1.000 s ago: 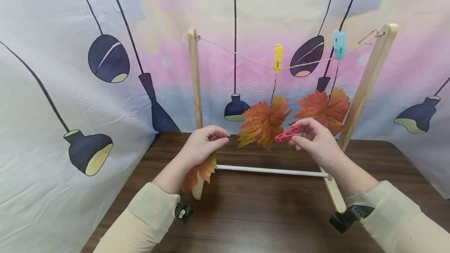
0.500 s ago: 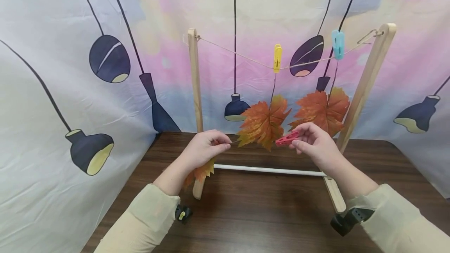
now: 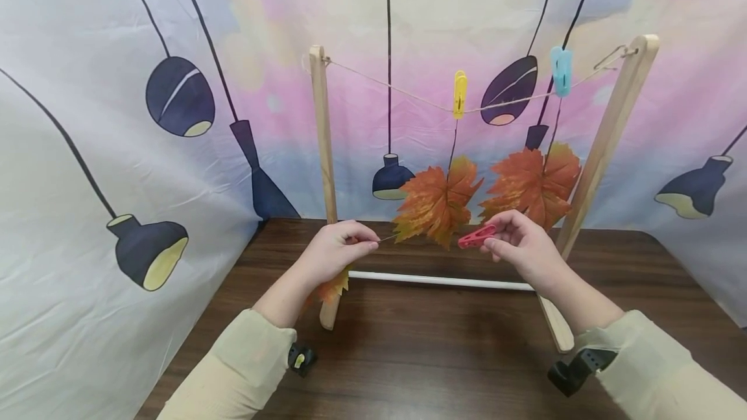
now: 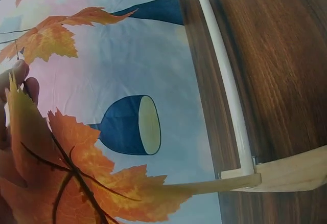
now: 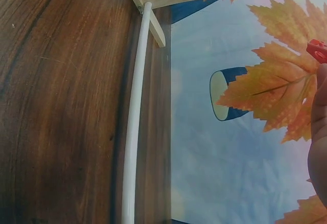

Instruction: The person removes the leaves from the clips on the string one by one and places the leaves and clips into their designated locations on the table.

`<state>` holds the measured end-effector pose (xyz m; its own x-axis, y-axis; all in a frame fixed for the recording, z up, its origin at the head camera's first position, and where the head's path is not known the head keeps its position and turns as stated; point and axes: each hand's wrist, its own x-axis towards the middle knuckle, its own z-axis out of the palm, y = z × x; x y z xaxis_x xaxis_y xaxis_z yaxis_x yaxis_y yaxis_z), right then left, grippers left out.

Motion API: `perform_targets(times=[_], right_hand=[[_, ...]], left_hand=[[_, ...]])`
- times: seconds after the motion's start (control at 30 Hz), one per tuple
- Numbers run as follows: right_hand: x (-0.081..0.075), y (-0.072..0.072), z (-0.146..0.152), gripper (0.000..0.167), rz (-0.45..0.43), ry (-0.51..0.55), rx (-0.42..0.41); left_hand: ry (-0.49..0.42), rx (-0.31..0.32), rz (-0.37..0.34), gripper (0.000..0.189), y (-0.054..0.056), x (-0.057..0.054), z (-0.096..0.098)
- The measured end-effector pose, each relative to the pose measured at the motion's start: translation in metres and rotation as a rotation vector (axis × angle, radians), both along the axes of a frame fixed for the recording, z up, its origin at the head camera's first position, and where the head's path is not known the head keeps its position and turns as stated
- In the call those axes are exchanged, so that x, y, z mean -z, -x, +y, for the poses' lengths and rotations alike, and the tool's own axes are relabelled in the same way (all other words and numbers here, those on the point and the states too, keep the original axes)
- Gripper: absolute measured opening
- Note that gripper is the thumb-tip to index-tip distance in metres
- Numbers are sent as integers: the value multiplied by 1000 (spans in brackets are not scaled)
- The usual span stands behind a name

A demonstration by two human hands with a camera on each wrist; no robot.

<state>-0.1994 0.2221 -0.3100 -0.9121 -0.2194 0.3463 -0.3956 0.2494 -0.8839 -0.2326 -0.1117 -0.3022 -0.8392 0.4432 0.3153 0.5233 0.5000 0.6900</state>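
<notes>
Red clothespin (image 3: 477, 236), centre-right, is being pinched by the right hand (image 3: 525, 246), left hand (image 3: 334, 248) pinching a leaf stem (image 3: 388, 238), likely sparing the blade (image 4: 94, 175).

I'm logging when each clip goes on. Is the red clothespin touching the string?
Apart. The head view shows the red clothespin, held in the right hand, well below the string, with the painted backdrop visible between them.

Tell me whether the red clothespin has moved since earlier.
Yes, slightly: in the head view the red clothespin is lower, nearer the white rod.
</notes>
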Motion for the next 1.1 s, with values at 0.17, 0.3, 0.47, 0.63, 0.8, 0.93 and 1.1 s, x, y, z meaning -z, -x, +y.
perform_targets(times=[0.17, 0.3, 0.47, 0.63, 0.8, 0.93, 1.1], right_hand=[[4, 1, 0, 26, 3, 8, -7], [5, 1, 1, 24, 8, 0, 0], [6, 0, 3, 26, -15, -31, 21], [10, -2, 7, 28, -30, -27, 30], [17, -5, 14, 22, -5, -24, 54], [21, -5, 18, 17, 26, 22, 17], [27, -5, 22, 16, 37, 74, -16]], left_hand=[[-18, 10, -27, 15, -1, 2, -4], [-27, 17, -49, 17, -1, 3, -5], [-25, 33, -45, 19, -1, 3, -7], [-8, 38, -59, 20, 1, 5, -8], [40, 53, -89, 21, 2, 12, -10], [56, 56, -113, 22, 0, 19, -18], [44, 44, -141, 20, 0, 29, -26]])
